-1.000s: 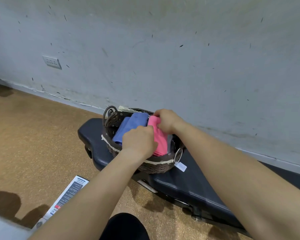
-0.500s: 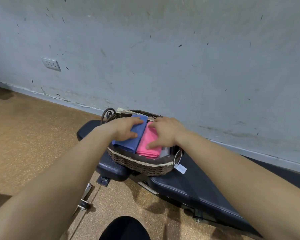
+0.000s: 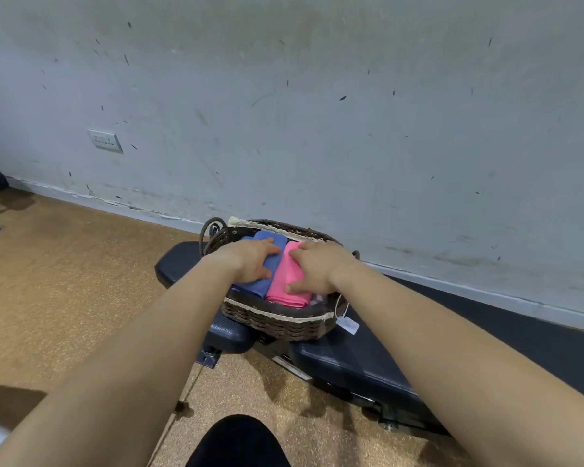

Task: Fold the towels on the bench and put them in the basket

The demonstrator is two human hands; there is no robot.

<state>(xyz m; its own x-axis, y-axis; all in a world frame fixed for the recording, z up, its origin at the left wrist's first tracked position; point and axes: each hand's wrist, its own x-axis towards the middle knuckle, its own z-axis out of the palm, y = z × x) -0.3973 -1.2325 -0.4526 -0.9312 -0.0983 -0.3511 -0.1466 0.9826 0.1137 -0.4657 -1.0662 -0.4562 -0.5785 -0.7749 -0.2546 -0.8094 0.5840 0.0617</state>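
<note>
Knee in dark fabric [image 3: 236, 443] at the bottom edge, over a speckled tan floor [image 3: 64, 298]. Both bare forearms reach forward from there.

Black padded bench [image 3: 351, 358] runs under the wrists and slants off right along the wall. Oval dark brown woven basket with cream lace trim [image 3: 277, 323] sits on the bench's left end, front wall just nearer than the fingers. White paper tag on a string [image 3: 348, 324] hangs off the rim, down and right of the right thumb.

Left hand [image 3: 250, 261]: fingers [image 3: 267, 251] spread and laid flat on the folded blue towel [image 3: 250, 286].

Right hand [image 3: 317, 267]: fingers [image 3: 295, 256] splayed flat on the folded pink towel [image 3: 285, 284], thumb lying low near its front fold, not curled round the cloth.

Both towels are inside the basket, side by side and touching: blue under the left fingers, pink under the right.

Basket's loop handle [image 3: 209, 230] stands left of and beyond the left fingers. Past the fingertips: scuffed grey wall [image 3: 317, 129], with a white socket plate [image 3: 104, 140] far left of the left hand.
</note>
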